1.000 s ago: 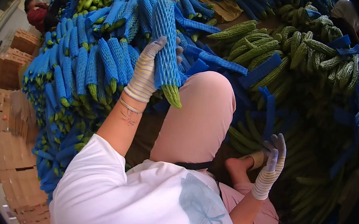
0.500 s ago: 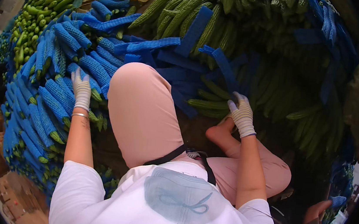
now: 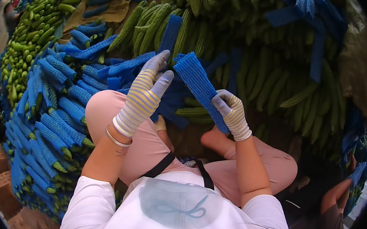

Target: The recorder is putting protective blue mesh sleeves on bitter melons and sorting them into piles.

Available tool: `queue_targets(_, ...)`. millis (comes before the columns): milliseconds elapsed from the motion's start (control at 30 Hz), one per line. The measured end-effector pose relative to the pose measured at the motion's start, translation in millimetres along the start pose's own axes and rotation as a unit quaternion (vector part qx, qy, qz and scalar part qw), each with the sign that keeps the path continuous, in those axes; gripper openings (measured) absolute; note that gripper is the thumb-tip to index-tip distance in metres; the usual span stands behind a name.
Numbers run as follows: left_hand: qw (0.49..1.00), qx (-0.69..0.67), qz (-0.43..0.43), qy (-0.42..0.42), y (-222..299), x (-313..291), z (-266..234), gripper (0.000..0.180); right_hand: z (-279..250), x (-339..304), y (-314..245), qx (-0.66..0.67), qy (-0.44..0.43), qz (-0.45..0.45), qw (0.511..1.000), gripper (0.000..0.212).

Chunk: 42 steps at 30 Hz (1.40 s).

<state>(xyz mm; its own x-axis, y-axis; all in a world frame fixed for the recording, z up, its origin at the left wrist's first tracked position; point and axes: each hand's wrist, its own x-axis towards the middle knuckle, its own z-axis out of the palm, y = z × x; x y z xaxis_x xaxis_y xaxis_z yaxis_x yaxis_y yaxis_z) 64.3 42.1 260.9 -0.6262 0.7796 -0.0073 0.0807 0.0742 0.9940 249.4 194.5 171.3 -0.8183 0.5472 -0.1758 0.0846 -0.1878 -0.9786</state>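
My right hand (image 3: 233,113), in a striped glove, pinches a flat blue foam net sleeve (image 3: 198,84). The sleeve slants up and to the left from that hand, its far end apart from my left fingers. My left hand (image 3: 143,92), gloved alike, is raised over my left knee with thumb and fingers apart and nothing in it. Beyond my hands lie long, ridged bitter gourds (image 3: 150,28) without sleeves. Several more blue sleeves (image 3: 128,66) lie loose between those gourds and my left hand. To my left is a heap of bitter gourds in blue sleeves (image 3: 59,130).
Smooth-looking green vegetables (image 3: 45,24) are piled at the far left, beside brown paper (image 3: 100,16). Brown cartons (image 3: 6,185) stand at the lower left. A brown cover (image 3: 361,66) hangs at the far right. Another person's arm (image 3: 336,193) shows at the right, near a blue sleeve.
My left hand has left the sleeved heap and come up to the middle. My right hand has picked up a blue foam net sleeve and raised it. My left knee has lowered outward.
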Motion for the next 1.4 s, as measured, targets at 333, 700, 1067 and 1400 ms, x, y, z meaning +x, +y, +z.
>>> queue_targets(333, 0.978, -0.109, -0.142, -0.112, -6.2, -13.1, 48.2, 0.014, -2.9, -39.8, -14.9, -0.503, 0.068, -0.208, 0.836, 0.043)
queue_targets(700, 0.965, -0.200, -0.155, -0.068, -25.1, -43.8, 58.8, 0.013, 30.5, -67.4, -10.2, 0.221, 0.004, 0.058, 0.974, 0.058)
queue_targets(1067, 0.981, -0.123, -0.149, -0.011, -22.0, -44.9, 48.5, 0.009, 17.3, -55.1, 5.9, 0.098, 0.117, 0.042, 0.987, 0.021)
queue_targets(1400, 0.909, 0.247, 0.291, -0.166, -23.2, -57.1, 91.8, 0.028, 25.8, -48.5, 15.6, 0.211, 0.097, 0.032, 0.972, 0.014)
